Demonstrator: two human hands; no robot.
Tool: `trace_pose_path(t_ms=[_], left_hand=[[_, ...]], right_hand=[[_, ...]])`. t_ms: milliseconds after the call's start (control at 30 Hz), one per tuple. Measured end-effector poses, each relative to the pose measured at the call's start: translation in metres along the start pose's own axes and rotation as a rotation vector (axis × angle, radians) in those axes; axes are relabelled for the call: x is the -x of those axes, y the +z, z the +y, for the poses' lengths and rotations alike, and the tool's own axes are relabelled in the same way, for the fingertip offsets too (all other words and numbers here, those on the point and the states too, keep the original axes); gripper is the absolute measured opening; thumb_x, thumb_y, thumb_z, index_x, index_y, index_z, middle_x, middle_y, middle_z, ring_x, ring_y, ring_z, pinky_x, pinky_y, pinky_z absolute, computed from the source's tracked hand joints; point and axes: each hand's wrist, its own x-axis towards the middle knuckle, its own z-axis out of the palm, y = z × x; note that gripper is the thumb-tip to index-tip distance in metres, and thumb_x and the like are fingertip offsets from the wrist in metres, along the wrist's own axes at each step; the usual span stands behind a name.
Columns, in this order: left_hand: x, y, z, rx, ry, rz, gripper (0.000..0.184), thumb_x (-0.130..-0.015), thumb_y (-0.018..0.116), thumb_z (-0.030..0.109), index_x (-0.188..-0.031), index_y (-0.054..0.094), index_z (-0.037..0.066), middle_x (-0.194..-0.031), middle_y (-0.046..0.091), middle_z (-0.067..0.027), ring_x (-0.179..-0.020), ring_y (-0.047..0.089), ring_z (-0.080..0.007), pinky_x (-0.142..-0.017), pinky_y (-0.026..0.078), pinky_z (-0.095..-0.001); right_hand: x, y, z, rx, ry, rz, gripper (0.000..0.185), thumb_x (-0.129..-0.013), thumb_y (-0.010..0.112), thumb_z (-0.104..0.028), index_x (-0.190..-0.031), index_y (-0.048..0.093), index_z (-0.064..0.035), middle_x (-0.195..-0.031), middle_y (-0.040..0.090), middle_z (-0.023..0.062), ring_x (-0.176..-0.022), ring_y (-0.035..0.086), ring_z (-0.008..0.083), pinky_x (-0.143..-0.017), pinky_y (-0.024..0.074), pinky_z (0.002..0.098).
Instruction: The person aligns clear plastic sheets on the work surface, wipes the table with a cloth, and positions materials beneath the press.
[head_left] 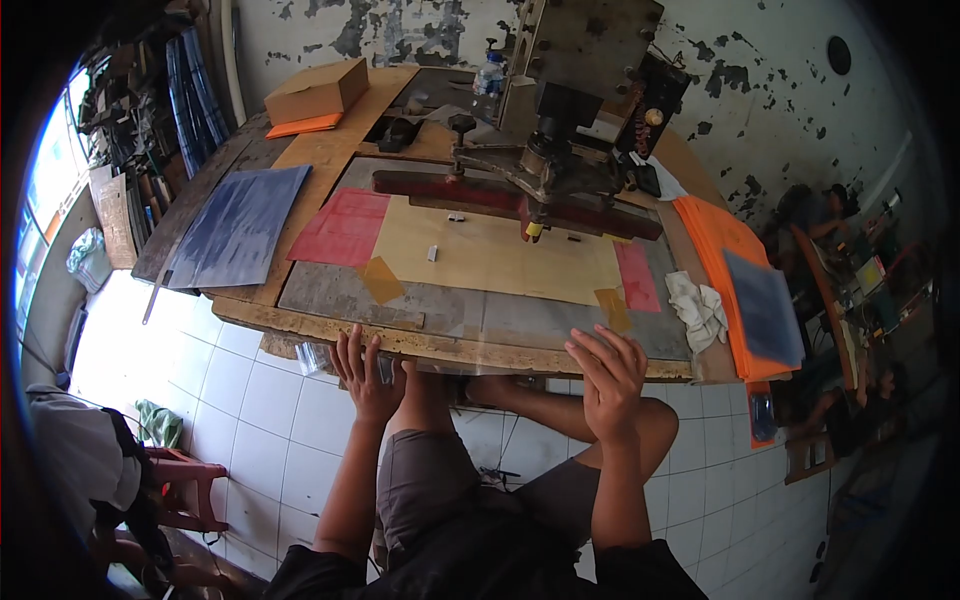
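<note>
At the table's front edge (pixel 450 346), my left hand (pixel 368 378) is raised with its fingers apart and nothing in it. My right hand (pixel 608 380) is also empty, fingers spread, by the same edge farther right. Beyond them a pale yellow sheet (pixel 500 255) lies on the grey work plate, with a red piece (pixel 345 225) at its left end and another red piece (pixel 637 275) at its right. Brown tape strips (pixel 381 280) sit at its front corners. Over the sheet's back edge stands a press with a dark red bar (pixel 430 187).
A clear plastic sheet stack (pixel 240 225) and a cardboard box (pixel 318 92) are on the left. Orange sheets (pixel 715 240), a white cloth (pixel 697 310) and a bluish clear stack (pixel 762 308) lie right. A red stool (pixel 190 490) and people are nearby.
</note>
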Motion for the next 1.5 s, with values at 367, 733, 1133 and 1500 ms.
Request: trace_pose_path(t_ms=[367, 733, 1133, 1500], left_hand=[[-0.042, -0.040, 0.026, 0.074, -0.068, 0.062, 0.042, -0.100, 0.067, 0.014, -0.142, 0.065, 0.008, -0.145, 0.072, -0.0127, -0.145, 0.058, -0.0374, -0.129, 0.031, -0.0580], [-0.150, -0.041, 0.095, 0.363, 0.216, -0.548, 0.037, -0.097, 0.078, 0.025, -0.130, 0.075, 0.010, -0.143, 0.071, -0.0097, -0.138, 0.064, -0.0328, -0.127, 0.037, -0.0567], [-0.152, -0.029, 0.092, 0.286, 0.262, -0.752, 0.059, -0.107, 0.067, 0.049, -0.151, 0.068, 0.009, -0.163, 0.059, -0.0150, -0.156, 0.051, -0.0350, -0.137, 0.024, -0.0615], [-0.201, 0.021, 0.052, 0.287, 0.306, -0.816, 0.068, -0.114, 0.050, 0.055, -0.158, 0.062, 0.004, -0.169, 0.056, -0.0197, -0.162, 0.046, -0.0358, -0.140, 0.011, -0.0621]], right_hand=[[0.086, -0.043, 0.009, -0.188, 0.043, -0.238, 0.035, -0.096, 0.075, -0.002, -0.127, 0.085, -0.0151, -0.137, 0.080, -0.0009, -0.134, 0.070, 0.0283, -0.115, 0.0498, 0.0473], [0.059, -0.043, 0.024, -0.176, 0.151, -0.285, 0.057, -0.100, 0.080, -0.044, -0.146, 0.074, -0.0104, -0.156, 0.067, 0.0085, -0.148, 0.060, 0.0337, -0.125, 0.0403, 0.0549], [0.005, 0.003, 0.088, -0.083, 0.123, -0.412, 0.059, -0.107, 0.074, -0.037, -0.156, 0.064, -0.0057, -0.167, 0.058, 0.0130, -0.160, 0.047, 0.0359, -0.133, 0.0333, 0.0575], [-0.041, 0.040, 0.121, -0.161, 0.109, -0.433, 0.055, -0.111, 0.069, -0.038, -0.154, 0.066, -0.0044, -0.167, 0.059, 0.0119, -0.161, 0.047, 0.0345, -0.134, 0.0328, 0.0525]])
